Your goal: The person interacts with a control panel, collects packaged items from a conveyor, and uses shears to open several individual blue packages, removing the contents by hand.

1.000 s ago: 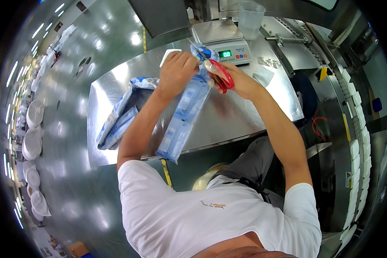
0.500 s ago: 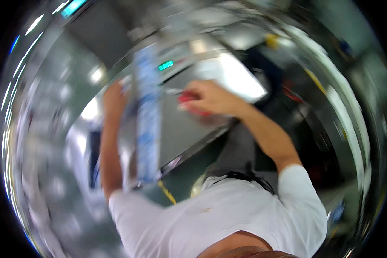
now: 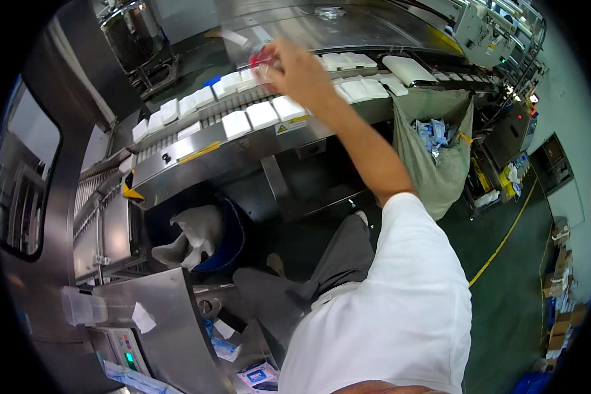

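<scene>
The right hand [image 3: 299,65] reaches out over the conveyor [image 3: 197,154], its fingers [image 3: 269,62] curled tight on a small red thing [image 3: 261,59] at their tips; motion blur hides what that thing is. White packs [image 3: 262,113] lie in rows on the belt just below and on both sides of the fingers. Farther to the right of the fingers hangs a grey sack [image 3: 440,164] with blue-and-white packets [image 3: 433,131] inside. The left hand is out of view.
</scene>
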A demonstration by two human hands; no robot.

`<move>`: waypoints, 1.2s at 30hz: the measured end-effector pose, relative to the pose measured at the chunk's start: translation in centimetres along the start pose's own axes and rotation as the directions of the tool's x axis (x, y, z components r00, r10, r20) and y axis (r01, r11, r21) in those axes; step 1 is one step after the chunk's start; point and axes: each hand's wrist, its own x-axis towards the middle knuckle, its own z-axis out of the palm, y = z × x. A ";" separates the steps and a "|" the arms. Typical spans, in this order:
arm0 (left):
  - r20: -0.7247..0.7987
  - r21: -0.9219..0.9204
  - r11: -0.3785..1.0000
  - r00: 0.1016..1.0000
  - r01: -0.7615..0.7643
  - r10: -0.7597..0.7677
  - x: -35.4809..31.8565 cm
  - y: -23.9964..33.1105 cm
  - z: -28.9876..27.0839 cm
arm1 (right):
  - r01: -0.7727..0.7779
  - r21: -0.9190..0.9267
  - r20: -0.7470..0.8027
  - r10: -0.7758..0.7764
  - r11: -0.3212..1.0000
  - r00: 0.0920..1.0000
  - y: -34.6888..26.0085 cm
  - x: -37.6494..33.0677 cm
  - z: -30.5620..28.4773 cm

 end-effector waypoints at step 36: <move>0.332 -0.943 -0.286 0.491 0.169 -0.805 -2.3 12.5 -2.5 | -0.183 0.930 0.365 -0.860 0.319 0.356 -31.9 -27.9 2.0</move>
